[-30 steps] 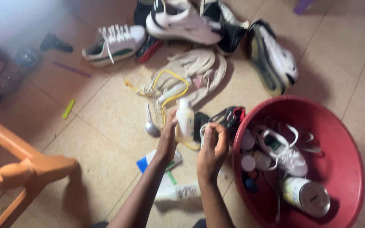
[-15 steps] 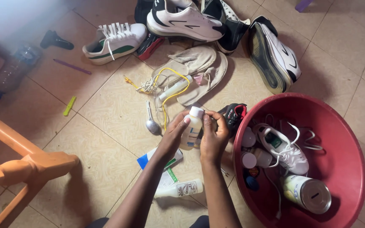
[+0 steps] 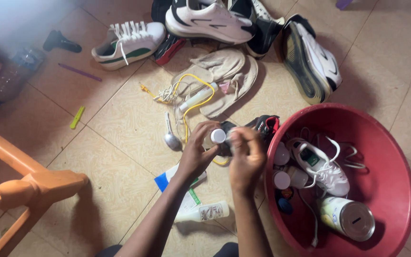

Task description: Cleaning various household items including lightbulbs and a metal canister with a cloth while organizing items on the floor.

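Hands meet over the tiled floor (image 3: pixel 120 133), just left of the red basin (image 3: pixel 396 157). Left hand (image 3: pixel 197 153) wraps a small white-capped bottle (image 3: pixel 218 136); right hand (image 3: pixel 246 159) pinches at its cap, fingers curled. Basin holds a white sneaker (image 3: pixel 322 166) and a tin (image 3: pixel 348 218). Spoon (image 3: pixel 171 138) lies just left; another white bottle (image 3: pixel 204 212) lies below the wrists.
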